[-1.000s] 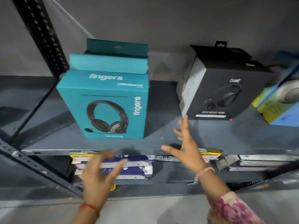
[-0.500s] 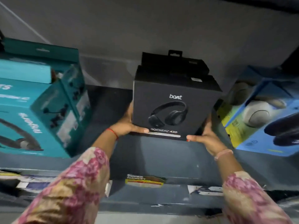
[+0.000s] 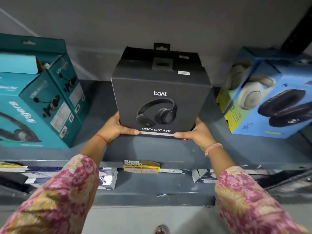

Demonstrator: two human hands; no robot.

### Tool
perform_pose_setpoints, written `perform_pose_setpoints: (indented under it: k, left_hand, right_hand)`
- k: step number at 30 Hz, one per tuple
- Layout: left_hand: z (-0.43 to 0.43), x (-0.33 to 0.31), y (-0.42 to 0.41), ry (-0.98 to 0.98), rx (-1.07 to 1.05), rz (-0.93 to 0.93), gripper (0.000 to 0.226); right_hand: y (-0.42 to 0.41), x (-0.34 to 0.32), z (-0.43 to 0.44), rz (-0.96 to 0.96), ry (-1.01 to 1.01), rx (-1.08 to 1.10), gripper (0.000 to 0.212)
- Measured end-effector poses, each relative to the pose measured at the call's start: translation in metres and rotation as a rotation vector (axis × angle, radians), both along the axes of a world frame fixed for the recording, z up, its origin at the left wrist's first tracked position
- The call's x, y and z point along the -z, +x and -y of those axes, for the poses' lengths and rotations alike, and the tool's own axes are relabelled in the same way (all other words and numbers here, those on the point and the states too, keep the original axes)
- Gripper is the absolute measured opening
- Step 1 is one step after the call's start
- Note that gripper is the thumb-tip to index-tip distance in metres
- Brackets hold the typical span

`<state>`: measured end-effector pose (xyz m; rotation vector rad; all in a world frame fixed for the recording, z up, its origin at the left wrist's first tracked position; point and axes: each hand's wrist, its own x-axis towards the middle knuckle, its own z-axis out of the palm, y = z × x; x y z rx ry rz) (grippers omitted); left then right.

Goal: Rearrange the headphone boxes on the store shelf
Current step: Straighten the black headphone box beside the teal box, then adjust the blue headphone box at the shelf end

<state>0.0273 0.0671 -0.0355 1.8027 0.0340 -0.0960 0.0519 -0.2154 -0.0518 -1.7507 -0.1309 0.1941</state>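
Note:
A black headphone box marked "boAt Rockerz 430" stands upright in the middle of the grey metal shelf, front facing me. My left hand grips its lower left corner and my right hand grips its lower right corner, thumbs along the bottom front edge. A second black box stands right behind it, mostly hidden. To the left sits a teal headphone box, turned at an angle. On the right stands a blue headphone box with a yellow side.
A yellow "Super Market" price tag hangs on the shelf's front lip. Flat white and blue boxes lie on the shelf below. A dark upright post rises at the top right. The grey wall closes the shelf at the back.
A second ago both hands were free below the shelf, facing the teal box. They have since gripped the black box, which now stands squarer and closer to me.

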Motion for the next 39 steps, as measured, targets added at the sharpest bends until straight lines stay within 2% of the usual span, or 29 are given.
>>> perform_pose_setpoints:
  k: [4, 9, 12, 15, 16, 18, 19, 20, 22, 25, 27, 29, 30, 32, 35, 37, 39]
  left_hand:
    - [0.0, -0.003, -0.033, 0.004, 0.013, -0.033, 0.065]
    - [-0.005, -0.005, -0.042, 0.04, 0.048, -0.054, 0.073]
    - [-0.003, -0.008, -0.042, 0.054, 0.081, -0.09, 0.063]
    - [0.001, -0.011, -0.057, 0.06, 0.1, -0.086, 0.061]
    - [0.005, -0.005, -0.069, 0.058, 0.009, -0.033, 0.063]
    - [0.022, 0.012, -0.104, 0.192, -0.456, 0.108, 0.059]
    - [0.037, 0.018, -0.124, 0.276, -0.665, 0.219, 0.05]
    - [0.06, 0.022, -0.137, 0.337, -0.74, 0.342, 0.037]
    - [0.116, 0.028, -0.143, 0.351, -0.518, 0.464, 0.017]
    - [0.215, 0.03, -0.11, 0.265, -0.154, 0.422, 0.01]
    - [0.267, 0.026, -0.072, 0.141, -0.085, 0.388, 0.035]
    - [0.309, 0.014, -0.028, -0.027, -0.076, 0.233, 0.074]
    - [0.323, 0.008, -0.006, -0.099, -0.058, 0.15, 0.092]
    - [0.339, 0.001, 0.037, -0.134, 0.011, 0.051, 0.116]
    - [0.337, -0.003, 0.077, -0.035, 0.206, -0.023, 0.127]
    - [0.336, -0.001, 0.093, -0.023, 0.328, -0.061, 0.122]
    - [0.334, 0.001, 0.1, -0.052, 0.343, -0.073, 0.113]
  right_hand:
    - [-0.03, 0.001, 0.001, 0.0, 0.007, -0.01, 0.08]
    - [-0.043, -0.002, -0.002, 0.009, -0.003, -0.018, 0.079]
    - [-0.047, -0.009, -0.005, 0.004, -0.013, -0.016, 0.086]
    - [-0.055, -0.008, -0.002, 0.054, -0.106, -0.05, 0.117]
    - [-0.06, -0.007, 0.005, 0.085, -0.138, -0.019, 0.125]
    - [-0.075, -0.002, 0.026, 0.188, -0.237, 0.079, 0.124]
    - [-0.082, 0.001, 0.039, 0.243, -0.292, 0.128, 0.121]
    - [-0.086, 0.005, 0.057, 0.278, -0.303, 0.187, 0.117]
    - [-0.088, 0.013, 0.092, 0.297, -0.185, 0.381, 0.098]
    - [-0.075, 0.016, 0.156, 0.429, -0.055, 0.717, 0.064]
    - [-0.06, 0.013, 0.199, 0.501, -0.048, 0.904, 0.064]
    - [-0.035, 0.007, 0.246, 0.431, -0.017, 0.963, 0.081]
    - [-0.02, 0.002, 0.266, 0.355, 0.029, 0.904, 0.09]
    - [0.009, -0.005, 0.302, 0.203, 0.074, 0.649, 0.1]
    - [0.042, -0.015, 0.318, 0.058, 0.137, 0.295, 0.098]
    - [0.059, -0.02, 0.317, -0.044, 0.283, 0.177, 0.077]
    - [0.069, -0.018, 0.314, -0.084, 0.348, 0.1, 0.048]
